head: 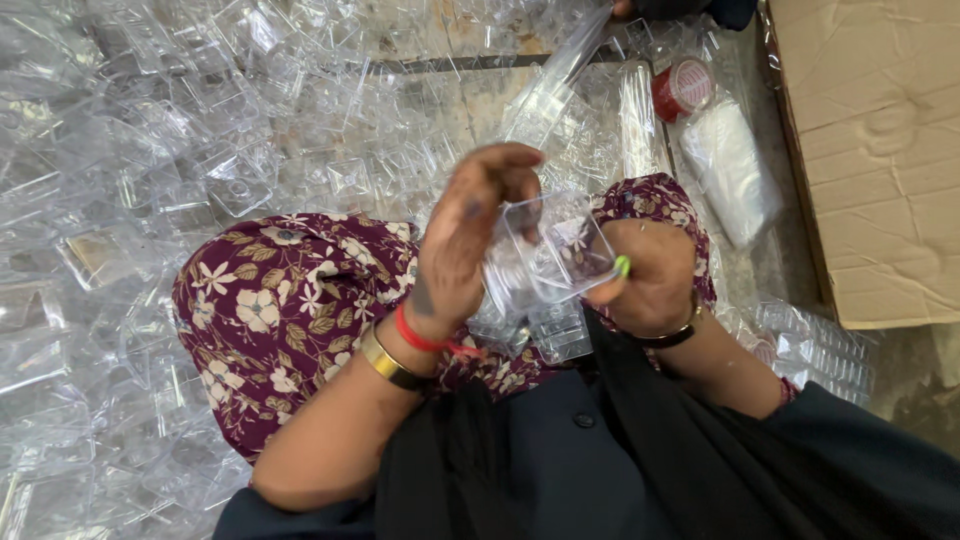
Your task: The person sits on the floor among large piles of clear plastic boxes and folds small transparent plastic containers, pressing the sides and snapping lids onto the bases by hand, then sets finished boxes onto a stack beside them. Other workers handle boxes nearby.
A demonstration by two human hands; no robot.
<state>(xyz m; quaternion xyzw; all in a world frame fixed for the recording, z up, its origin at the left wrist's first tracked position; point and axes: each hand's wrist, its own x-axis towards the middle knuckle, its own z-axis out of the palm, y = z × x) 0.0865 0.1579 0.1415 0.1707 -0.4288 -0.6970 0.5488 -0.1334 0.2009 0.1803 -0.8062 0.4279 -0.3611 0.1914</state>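
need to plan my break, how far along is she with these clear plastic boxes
Done: a row of stacked clear boxes lies bagged at the right. In hand: the left hand and right hand both grip one small clear square plastic box. Left: a large heap of loose clear boxes covers the floor.

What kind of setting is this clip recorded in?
Probably a small packing or assembly workplace: heaps of clear plastic boxes cover the surface, a large cardboard carton stands alongside, and both hands hold one box.

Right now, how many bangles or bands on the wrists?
3. A gold bangle and a red thread band sit on the left hand's wrist; a dark bangle sits on the right hand's wrist. Sleeves may hide more.
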